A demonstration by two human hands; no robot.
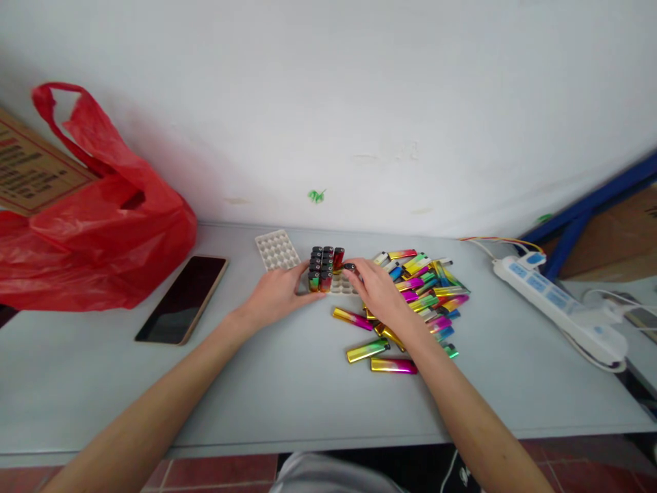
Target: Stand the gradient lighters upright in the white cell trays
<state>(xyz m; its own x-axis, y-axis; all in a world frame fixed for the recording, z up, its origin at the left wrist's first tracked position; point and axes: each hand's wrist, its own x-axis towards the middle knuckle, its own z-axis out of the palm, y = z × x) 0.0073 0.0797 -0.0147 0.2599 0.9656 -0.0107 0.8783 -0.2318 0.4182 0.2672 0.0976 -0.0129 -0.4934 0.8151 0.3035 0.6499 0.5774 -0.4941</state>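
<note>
Lighters [321, 267] stand upright in a pale tray [343, 285] on the surface [287, 390], our left hand [277, 294] open beside them, our right hand [378, 286] pinching another lighter [350, 266], which could topple them if tilted into the row.

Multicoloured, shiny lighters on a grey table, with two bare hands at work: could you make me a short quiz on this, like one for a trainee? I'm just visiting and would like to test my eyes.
1. What does the bare right hand hold?
A) a red plastic bag
B) a small black-topped lighter
C) a black-screened phone

2. True or false: the long white plastic power strip lies to the right of the loose, shiny multicoloured lighters.

3. Fill in: the grouped black-topped lighters beside the bare left hand stand ____ (upright or flat).

Key: 1. B; 2. True; 3. upright.
</note>
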